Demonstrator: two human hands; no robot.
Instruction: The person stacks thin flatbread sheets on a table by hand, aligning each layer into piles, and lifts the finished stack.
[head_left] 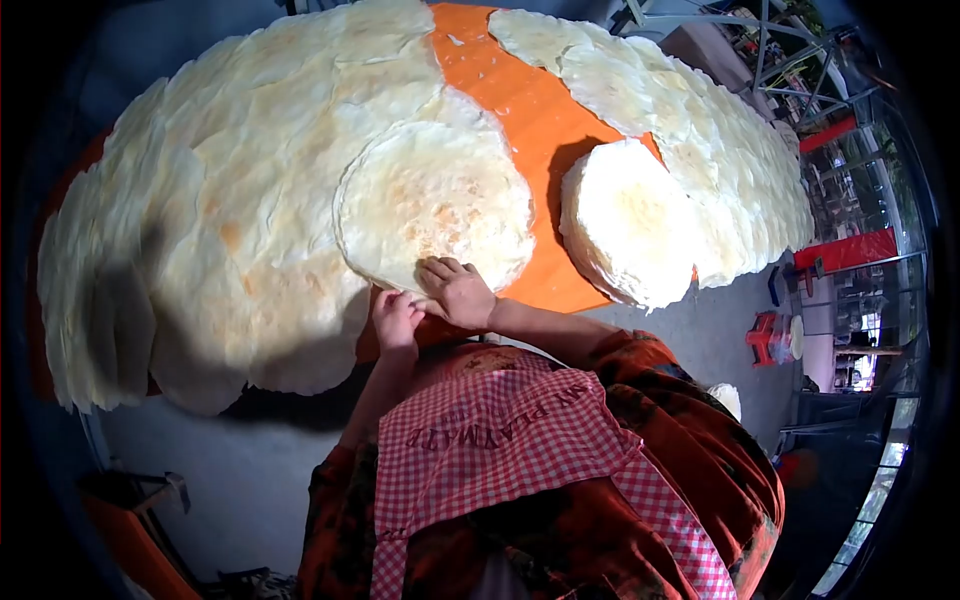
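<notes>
Round flatbread (435, 200), 9 o'clock of bread stack (635, 220). Probably light, floppy, tears easy; I'd lift rim two-handed. Right hand (462, 294) rests open on its 6 o'clock; left hand (398, 318) curled at rim, can't tell if pinching.

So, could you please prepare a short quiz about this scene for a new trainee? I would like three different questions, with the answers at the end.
1. Multiple choice. In the picture, where does the thick stack of flatbreads stand, compared with the round flatbread by the hands?
A) To its left
B) To its right
C) On top of it

2. True or false: the right hand lies on the round flatbread, while the left hand is at its near edge.

3. Fill in: the bare strip of table surface between the flatbreads is ____ in colour.

Key:
1. B
2. True
3. Orange
</notes>
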